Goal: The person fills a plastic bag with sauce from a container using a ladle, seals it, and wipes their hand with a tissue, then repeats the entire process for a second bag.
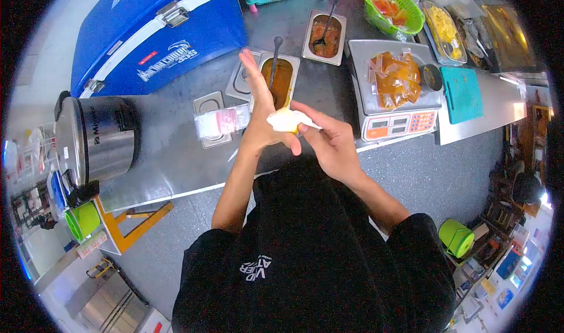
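My right hand [333, 144] pinches a crumpled white tissue or cloth [285, 120] with a yellowish stain on its lower edge. Against this white piece rests my left hand [261, 112], its fingers stretched out and the thumb pointing down to the right. Just beyond both hands is a steel pan of orange-brown sauce [283, 79], with a dark-handled ladle [275, 59] standing in it. Left of my left wrist, small clear zip bags [222, 122] lie across a steel pan lid [210, 105].
A digital scale [367, 101] bears sealed bags of orange sauce [392, 81]. Another sauce pan [325, 36], a green basket [393, 8] and a teal cutting board [462, 96] stand farther off. At left are a blue cooler [158, 45] and a steel pot [108, 136].
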Demonstrator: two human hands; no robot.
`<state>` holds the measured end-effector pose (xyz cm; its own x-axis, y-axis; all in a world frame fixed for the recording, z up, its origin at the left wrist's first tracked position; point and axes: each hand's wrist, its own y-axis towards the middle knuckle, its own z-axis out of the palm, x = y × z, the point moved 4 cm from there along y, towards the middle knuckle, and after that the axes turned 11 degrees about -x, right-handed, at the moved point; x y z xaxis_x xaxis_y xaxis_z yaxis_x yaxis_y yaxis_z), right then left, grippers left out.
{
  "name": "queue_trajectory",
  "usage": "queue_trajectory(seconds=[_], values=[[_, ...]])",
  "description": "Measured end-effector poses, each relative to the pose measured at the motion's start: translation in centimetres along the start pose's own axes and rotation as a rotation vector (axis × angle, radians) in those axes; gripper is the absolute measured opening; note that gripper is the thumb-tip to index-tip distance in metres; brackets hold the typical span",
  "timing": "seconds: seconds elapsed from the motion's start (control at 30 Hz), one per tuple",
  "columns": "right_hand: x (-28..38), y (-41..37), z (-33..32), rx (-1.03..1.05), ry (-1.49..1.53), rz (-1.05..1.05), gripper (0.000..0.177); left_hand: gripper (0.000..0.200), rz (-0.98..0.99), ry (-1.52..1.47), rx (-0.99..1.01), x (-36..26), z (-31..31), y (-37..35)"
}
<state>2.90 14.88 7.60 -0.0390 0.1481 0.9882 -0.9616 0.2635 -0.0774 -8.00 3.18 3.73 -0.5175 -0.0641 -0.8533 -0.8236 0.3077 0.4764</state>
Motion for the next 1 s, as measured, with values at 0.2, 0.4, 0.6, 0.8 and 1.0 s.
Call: queue_trajectory(seconds=[0.2,0.4,0.6,0.8,1.0], values=[[-1.5,1.8,-3.0,-0.121,0.519,0.313,0.034,0.179,0.013,0.328,-0.013,-0.5,-1.4,-0.2],[-13.9,3.2,-10.4,-0.380,0.569,0.550,0.030,0.157,0.123,0.577,0.020,-2.5,-1.7,0.3],[-20.0,-0.4,-12.1,-0.560,0.698,0.819,0.037,0.133,0.184,0.837,0.100,-2.7,-1.4,-0.6],[-13.8,-2.1,-7.2,-0.501,0.325,0.560,0.041,0.131,0.180,0.759,-0.063,-2.0,-1.4,-1.2],[-8.5,-0.4,-2.6,-0.072,0.233,0.405,0.040,0.095,0.062,0.407,-0.162,-2.0,-2.6,-1.7]])
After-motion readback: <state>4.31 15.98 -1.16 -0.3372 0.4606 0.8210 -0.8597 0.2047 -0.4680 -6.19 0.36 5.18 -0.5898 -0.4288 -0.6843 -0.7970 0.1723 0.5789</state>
